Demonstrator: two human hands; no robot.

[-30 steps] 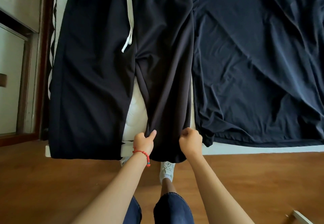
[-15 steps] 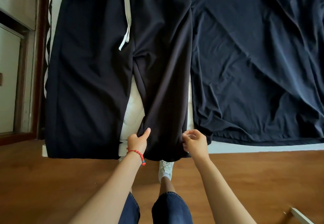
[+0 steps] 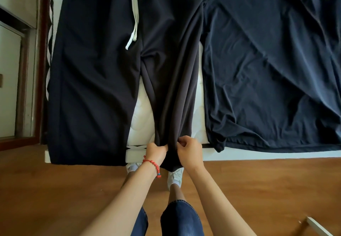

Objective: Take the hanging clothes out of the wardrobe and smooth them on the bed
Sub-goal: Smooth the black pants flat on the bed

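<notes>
Black shorts (image 3: 96, 73) with a white drawstring (image 3: 133, 14) lie spread on the white bed (image 3: 142, 123), their hems hanging over the near edge. A dark navy T-shirt (image 3: 267, 69) with a white logo lies flat to their right. My left hand (image 3: 156, 151), with a red bead bracelet at the wrist, grips the hem of the shorts' right leg. My right hand (image 3: 189, 149) grips the same hem close beside it. The leg is bunched narrow between the two hands and hangs below the mattress edge.
Brown wooden floor (image 3: 55, 189) runs along the bed's near edge. My feet in white shoes (image 3: 175, 176) stand against the bed. A dark wooden frame and pale panels (image 3: 16, 69) stand at the left. A white strip (image 3: 319, 226) lies on the floor at bottom right.
Both hands have come closer together on the right leg's hem, gathering the fabric narrow. More white mattress shows between the shorts and the T-shirt.
</notes>
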